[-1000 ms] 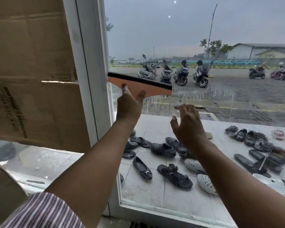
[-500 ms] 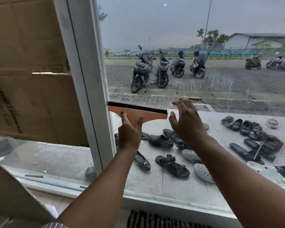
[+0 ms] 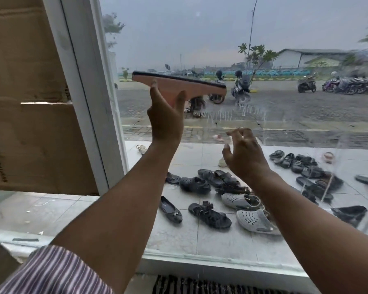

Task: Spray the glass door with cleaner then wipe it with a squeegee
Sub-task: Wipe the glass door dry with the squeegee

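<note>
An orange squeegee (image 3: 170,84) with a black rubber blade along its top edge is raised against the glass door (image 3: 285,128), just right of the white door frame. My left hand (image 3: 166,122) grips its handle from below, thumb on the right side. My right hand (image 3: 244,153) hovers lower and to the right, fingers loosely curled, holding nothing. Streaks and drips of cleaner (image 3: 238,112) run down the glass right of the squeegee. No spray bottle is in view.
The white door frame (image 3: 87,102) runs up the left, with brown cardboard (image 3: 30,124) behind it. Outside lie several shoes and sandals (image 3: 208,215) on white tiles, and parked scooters (image 3: 240,88) beyond. A striped doormat (image 3: 200,286) lies at the sill.
My left hand has lifted the squeegee back up from the low end of its stroke. My right hand has dropped lower and its fingers have curled.
</note>
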